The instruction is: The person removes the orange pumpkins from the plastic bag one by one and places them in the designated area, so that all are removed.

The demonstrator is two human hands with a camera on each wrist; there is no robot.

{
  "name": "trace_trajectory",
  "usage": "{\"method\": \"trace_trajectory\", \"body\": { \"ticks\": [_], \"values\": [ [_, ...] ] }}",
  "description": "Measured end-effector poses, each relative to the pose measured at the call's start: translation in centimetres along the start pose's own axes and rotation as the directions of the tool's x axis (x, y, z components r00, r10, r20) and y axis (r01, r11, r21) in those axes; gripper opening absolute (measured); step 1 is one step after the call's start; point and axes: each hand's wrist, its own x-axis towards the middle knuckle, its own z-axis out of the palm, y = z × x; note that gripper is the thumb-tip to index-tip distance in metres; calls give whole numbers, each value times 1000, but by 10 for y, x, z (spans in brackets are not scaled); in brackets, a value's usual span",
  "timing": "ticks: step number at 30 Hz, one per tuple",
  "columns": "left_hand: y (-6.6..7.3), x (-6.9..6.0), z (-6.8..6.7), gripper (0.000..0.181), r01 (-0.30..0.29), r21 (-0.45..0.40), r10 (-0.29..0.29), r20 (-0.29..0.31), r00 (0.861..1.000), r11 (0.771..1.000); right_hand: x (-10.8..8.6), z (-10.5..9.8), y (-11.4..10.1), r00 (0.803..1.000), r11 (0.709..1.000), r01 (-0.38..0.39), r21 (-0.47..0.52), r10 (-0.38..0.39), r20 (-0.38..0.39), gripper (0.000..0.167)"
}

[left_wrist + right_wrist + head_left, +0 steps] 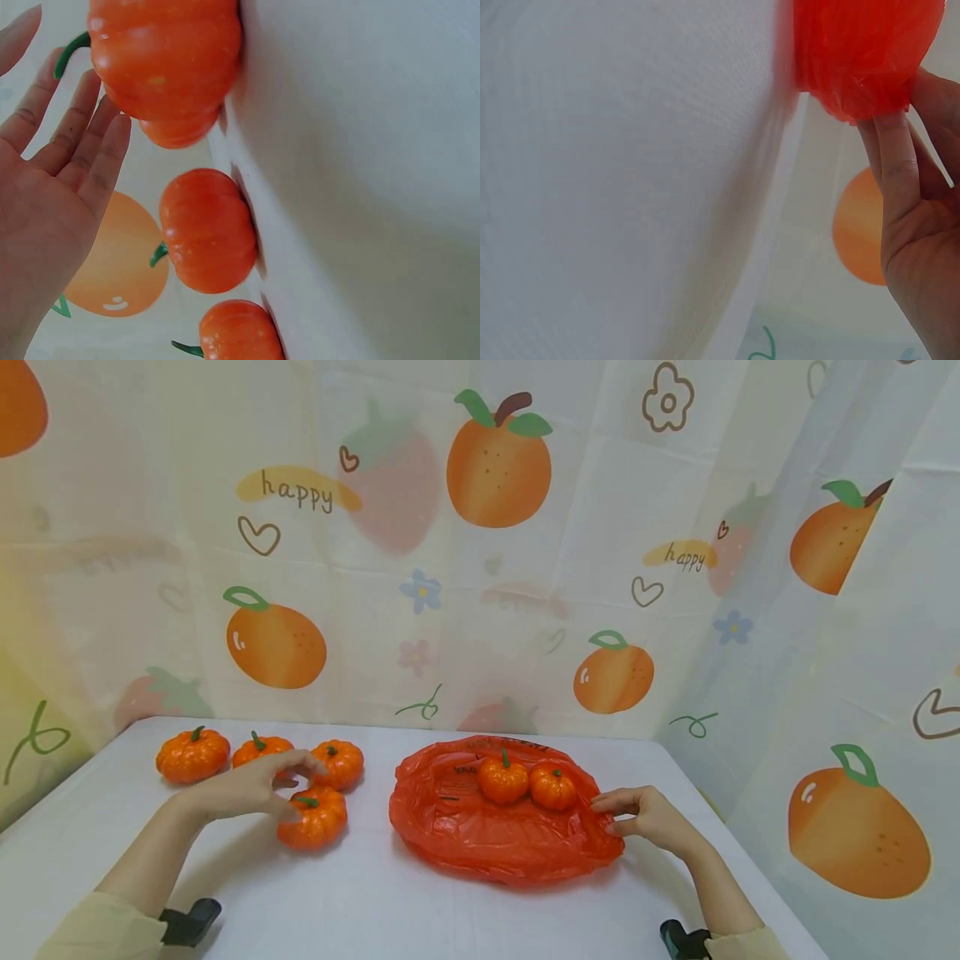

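Observation:
My left hand point(243, 787) reaches over the nearest small orange pumpkin point(321, 822). Its fingers are spread, with the thumb apart, beside the green stem in the left wrist view; I see no grip on the pumpkin point(169, 56). On the right, my right hand point(656, 820) pinches the rim of a red plastic bag point(487, 847) between thumb and fingers. The bag lies spread with its mouth open. Two small pumpkins, one with a tall stem point(502, 781) and one beside it point(553, 787), sit inside. The fingertips are partly hidden behind the red plastic point(862, 52).
Behind the left hand stand three more pumpkins: one at far left point(192, 757), one partly covered by the hand point(258, 748) and one to its right point(341, 766). All rest on a white-covered table point(375, 910). A fruit-printed curtain point(480, 610) hangs along the back.

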Motion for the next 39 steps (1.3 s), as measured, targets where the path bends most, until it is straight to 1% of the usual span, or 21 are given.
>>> {"method": "trace_trajectory", "body": {
  "ticks": [3,5,9,12,16,22,25,28,31,36,39],
  "values": [
    [7,2,2,50,-6,24,7,-39,999,1000,0,0,0,1000,1000,1,-2,-1,0,35],
    [12,4,4,48,-21,34,23,-69,997,999,0,0,1,1000,1000,3,-2,-3,-1,35],
    [20,9,8,46,-41,33,45,-117,992,999,1,0,2,1000,1000,-2,12,2,0,35],
    [26,13,12,50,-26,29,30,-142,989,999,1,0,2,1000,1000,-6,21,6,1,35],
    [35,19,18,55,-3,19,6,-158,987,1000,1,1,2,1000,1000,-8,24,8,-2,35],
    [48,29,27,55,-4,11,6,-182,983,1000,1,0,2,1000,1000,-7,19,7,-4,35],
    [55,35,31,59,-8,-31,2,-196,981,999,0,0,2,1000,1000,-5,16,5,-5,35],
    [63,41,35,64,-5,-85,-12,-194,981,996,0,0,1,1000,1000,-4,12,4,-9,34],
    [70,50,42,67,-2,-101,-18,-193,981,995,0,-1,1,1000,1000,-6,10,6,-10,34],
    [83,69,56,67,-61,-115,38,-191,981,991,1,0,2,1000,1000,-11,12,11,-8,34],
    [90,80,66,68,-77,-125,53,-188,981,989,1,1,2,1000,1000,-14,20,14,-6,34]
  ]
}}
